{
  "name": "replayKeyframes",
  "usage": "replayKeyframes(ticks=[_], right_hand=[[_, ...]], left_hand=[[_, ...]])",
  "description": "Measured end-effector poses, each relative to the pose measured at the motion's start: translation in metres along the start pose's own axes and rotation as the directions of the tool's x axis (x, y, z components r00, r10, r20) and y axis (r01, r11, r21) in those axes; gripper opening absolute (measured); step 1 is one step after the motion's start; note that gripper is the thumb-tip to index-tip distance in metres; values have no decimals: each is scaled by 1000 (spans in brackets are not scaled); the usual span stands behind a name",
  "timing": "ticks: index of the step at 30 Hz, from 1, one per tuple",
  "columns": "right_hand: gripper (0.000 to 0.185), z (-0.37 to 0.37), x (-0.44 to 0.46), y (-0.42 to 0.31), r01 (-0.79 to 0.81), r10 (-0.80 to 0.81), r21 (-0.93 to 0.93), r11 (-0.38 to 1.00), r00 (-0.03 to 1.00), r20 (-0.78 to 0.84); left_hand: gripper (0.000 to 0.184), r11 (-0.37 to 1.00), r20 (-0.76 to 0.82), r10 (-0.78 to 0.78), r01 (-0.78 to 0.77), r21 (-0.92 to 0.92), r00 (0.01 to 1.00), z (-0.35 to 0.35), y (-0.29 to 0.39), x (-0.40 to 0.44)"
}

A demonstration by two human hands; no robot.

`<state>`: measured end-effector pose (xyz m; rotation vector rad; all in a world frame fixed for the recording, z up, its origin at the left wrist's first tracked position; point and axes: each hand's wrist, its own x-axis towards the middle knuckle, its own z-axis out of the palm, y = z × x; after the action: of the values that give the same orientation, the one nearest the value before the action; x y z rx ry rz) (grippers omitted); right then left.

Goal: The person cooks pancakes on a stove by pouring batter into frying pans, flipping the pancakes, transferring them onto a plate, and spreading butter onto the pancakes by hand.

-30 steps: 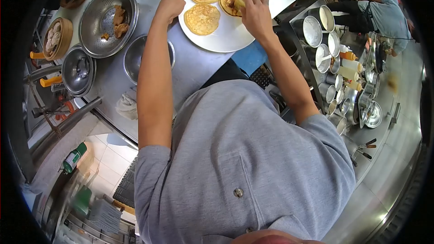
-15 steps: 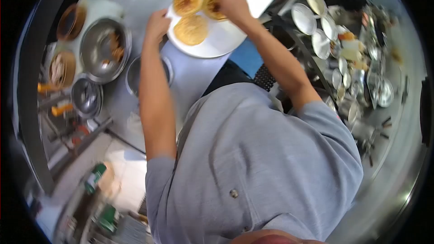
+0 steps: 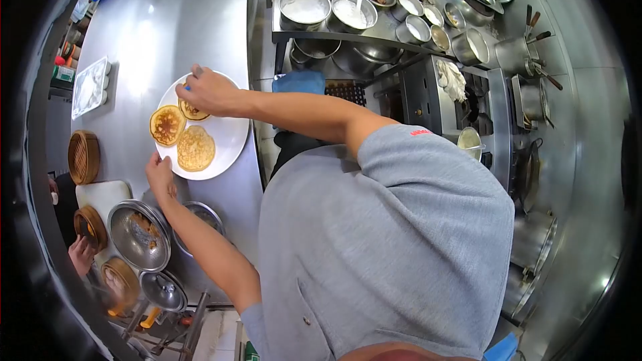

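Right hand (image 3: 208,93) seems to be adjusting the round browned pancake (image 3: 194,111) under its fingers, left hand (image 3: 160,177) by the round white plate (image 3: 231,139), can't tell either's grip, next calls for gentleness.

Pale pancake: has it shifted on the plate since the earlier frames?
No. Judged against the white plate, the pale pancake keeps its place beside the two browner pancakes.

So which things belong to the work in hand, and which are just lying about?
In use, apparently:
plate
three pancakes
right hand, over one pancake
left hand, at the plate's rim

Lying about, seemingly:
metal bowl
bamboo basket
white board
clear tray
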<state>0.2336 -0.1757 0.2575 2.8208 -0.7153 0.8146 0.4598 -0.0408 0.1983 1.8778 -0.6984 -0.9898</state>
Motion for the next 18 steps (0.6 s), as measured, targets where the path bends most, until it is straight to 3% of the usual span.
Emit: replayKeyframes(ticks=[2,3,5,6,8,9,10,12,14,17,18], right_hand=[[25,24,-2,0,-8,10,78,997,1000,-28],[20,31,1,5,-64,37,230,971,992,121],[28,46,-3,1,-93,63,341,935,993,99],[25,40,-9,-3,-37,40,297,954,999,-3],[38,16,-5,-9,-81,61,264,961,994,86],[38,12,-4,-10,-86,79,313,946,996,34],[38,12,-2,-12,-74,67,325,943,997,32],[47,13,0,-13,-124,75,247,961,977,198],[46,10,4,-16,-93,55,226,970,984,169],[45,-6,6,-31,-129,95,308,943,988,122],[44,-8,3,-37,-96,59,424,901,993,99]], left_hand=[[35,982,62,2,10,-190,998,-7,-2,-8],[34,988,69,2,9,-152,998,-9,-9,-3],[32,984,68,47,-35,-172,997,-12,-20,-1],[32,992,31,64,-61,-112,997,-8,-7,-12],[35,999,-134,45,-43,14,990,-3,4,-19],[35,995,-164,39,-24,95,986,-1,9,-20],[35,998,-174,5,6,64,985,0,8,-20],[36,994,-164,8,10,108,986,-1,8,-20],[36,988,-179,11,18,157,984,2,20,-30],[35,977,-210,35,11,214,977,-5,14,-31],[34,973,-212,57,-7,230,976,-6,8,-28]])
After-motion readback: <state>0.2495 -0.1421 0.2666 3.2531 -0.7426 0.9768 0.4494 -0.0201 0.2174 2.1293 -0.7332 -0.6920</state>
